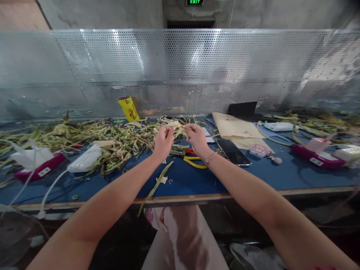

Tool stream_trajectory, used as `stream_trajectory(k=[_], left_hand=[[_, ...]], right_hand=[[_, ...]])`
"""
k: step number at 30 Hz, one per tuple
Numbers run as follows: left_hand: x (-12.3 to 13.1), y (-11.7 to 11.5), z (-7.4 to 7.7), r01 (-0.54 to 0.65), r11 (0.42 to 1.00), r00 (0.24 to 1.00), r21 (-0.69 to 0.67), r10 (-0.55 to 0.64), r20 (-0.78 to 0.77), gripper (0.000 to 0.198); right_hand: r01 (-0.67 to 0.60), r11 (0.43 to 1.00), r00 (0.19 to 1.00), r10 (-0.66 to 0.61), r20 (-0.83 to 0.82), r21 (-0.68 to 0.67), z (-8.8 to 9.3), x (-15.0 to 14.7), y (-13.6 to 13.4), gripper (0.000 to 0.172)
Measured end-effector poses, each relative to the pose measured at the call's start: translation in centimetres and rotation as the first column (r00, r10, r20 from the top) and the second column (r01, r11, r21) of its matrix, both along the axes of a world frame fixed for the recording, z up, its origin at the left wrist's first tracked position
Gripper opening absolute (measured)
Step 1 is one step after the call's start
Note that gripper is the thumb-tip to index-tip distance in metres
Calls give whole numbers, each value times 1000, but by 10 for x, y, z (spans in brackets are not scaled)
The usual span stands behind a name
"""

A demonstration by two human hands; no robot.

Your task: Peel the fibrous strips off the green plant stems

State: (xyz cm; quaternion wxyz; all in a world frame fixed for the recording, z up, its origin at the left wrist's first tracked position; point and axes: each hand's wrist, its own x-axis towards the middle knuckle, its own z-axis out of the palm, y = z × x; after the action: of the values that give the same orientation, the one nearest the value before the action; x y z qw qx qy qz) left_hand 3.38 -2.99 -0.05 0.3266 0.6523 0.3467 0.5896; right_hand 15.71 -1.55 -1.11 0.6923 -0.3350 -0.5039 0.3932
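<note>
My left hand (pixel 164 141) and my right hand (pixel 196 138) are raised over the middle of the table, fingers pinched and facing each other. Between the fingertips shows a pale, thin piece of dried plant (pixel 177 125), which both hands seem to hold; its ends are hidden by the fingers. Behind and left of the hands spreads a heap of dried, greenish stalks and leaves (pixel 120 142). Below my right hand lie scissors with yellow and red handles (pixel 195 162), partly covered by the wrist. One long green stalk (pixel 157 183) hangs over the table's front edge.
A yellow box (pixel 128 108) stands behind the heap. To the right lie a smartphone (pixel 234 152), brown paper (pixel 236 125) and a pink case (pixel 258 150). Purple power strips (pixel 317 156) with cables sit at both sides, a white adapter (pixel 85 158) at left. A perforated metal screen (pixel 180 71) closes the back.
</note>
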Motion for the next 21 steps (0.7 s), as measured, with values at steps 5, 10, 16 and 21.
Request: stream_trajectory(k=[5,10,16,21], left_hand=[[1,1,-1,4,1000,1000,-4,-4,22,29],[-2,11,-1,-41,992,989,-116,57,134,27],[-4,12,1,16,989,981,-147,13,193,31],[-5,12,1,144,977,978,-158,-117,173,34]], right_hand=[[-20,999,999,19,-28,-36,1,-1,-1,27],[-102,994,994,103,37,-39,3,-5,-7,29],[-121,992,990,123,72,-39,4,-4,-10,33],[-53,998,992,54,114,-17,4,2,-9,33]])
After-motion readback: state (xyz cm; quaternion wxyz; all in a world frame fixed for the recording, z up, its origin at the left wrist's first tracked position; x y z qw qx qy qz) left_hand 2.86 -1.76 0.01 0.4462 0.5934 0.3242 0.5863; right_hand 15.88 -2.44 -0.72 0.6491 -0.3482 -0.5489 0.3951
